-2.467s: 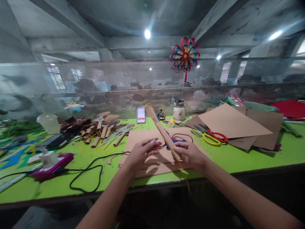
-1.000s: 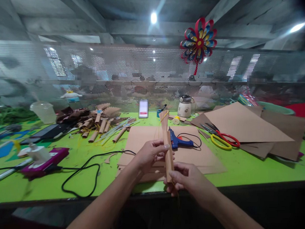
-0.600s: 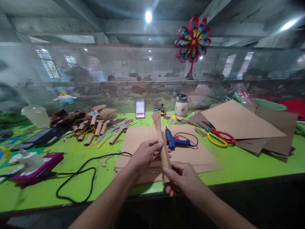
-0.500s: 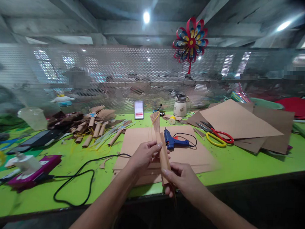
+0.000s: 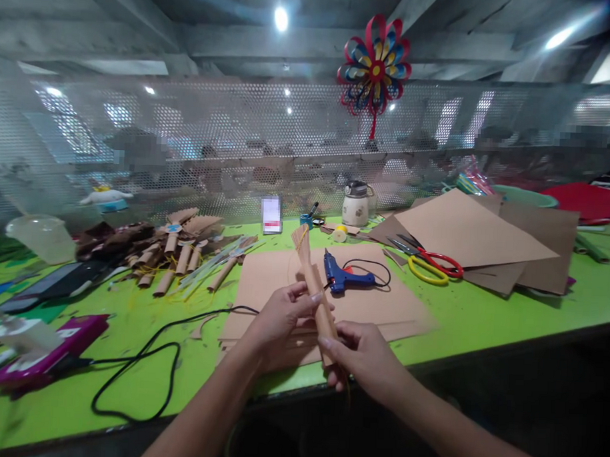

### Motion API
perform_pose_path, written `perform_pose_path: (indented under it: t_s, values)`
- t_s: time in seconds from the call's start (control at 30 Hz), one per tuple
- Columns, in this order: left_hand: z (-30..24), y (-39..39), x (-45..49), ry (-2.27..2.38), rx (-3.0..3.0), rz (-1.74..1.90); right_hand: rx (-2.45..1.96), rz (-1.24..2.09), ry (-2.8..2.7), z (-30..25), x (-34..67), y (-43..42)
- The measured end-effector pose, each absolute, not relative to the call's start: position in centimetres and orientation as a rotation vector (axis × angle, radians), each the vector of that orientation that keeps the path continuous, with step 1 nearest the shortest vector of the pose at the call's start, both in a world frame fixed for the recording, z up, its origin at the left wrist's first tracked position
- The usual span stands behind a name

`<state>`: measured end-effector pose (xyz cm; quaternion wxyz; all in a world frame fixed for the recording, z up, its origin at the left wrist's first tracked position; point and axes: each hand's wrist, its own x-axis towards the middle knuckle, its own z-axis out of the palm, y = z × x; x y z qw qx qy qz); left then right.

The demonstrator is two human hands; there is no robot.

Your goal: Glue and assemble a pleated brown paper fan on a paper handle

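Now the left hand [image 5: 281, 313], open moments ago, pinches the paper tube [image 5: 324, 321]; the right hand [image 5: 366, 354] grips its lower end. It looks steadier.

From where I stand, the roll [image 5: 324, 320] looks like matt brown paper, smooth along the tube, ridged at its fanned end. Glue gun [image 5: 344, 279]: blue plastic, slight sheen. Sheets [image 5: 263, 270] beneath: smooth matt paper. Table [image 5: 462, 320]: smooth, faintly shiny. Scissors [image 5: 417, 251]: metal blades, glossy plastic handles. Cup [image 5: 42, 240]: cloudy plastic. Screen [image 5: 229, 119]: perforated, looks metal.
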<state>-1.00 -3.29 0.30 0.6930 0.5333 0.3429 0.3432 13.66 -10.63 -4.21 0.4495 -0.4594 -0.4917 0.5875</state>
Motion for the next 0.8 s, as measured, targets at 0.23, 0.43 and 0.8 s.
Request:
perform_pose_path:
  t_s: [0.23,0.43,0.8]
  values:
    - [0.0,-3.4,-1.1,0.706,1.141,0.77,-1.178,1.481,-1.256,-3.6,13.6,-10.8]
    - [-0.2,-3.3,-1.4,0.67,1.07,0.822,-1.185,1.159,-1.534,-2.0,15.8,-10.2]
    - [-0.8,-3.1,-1.6,0.684,0.95,0.814,-1.433,-0.067,-2.256,-2.0,22.3,-1.5]
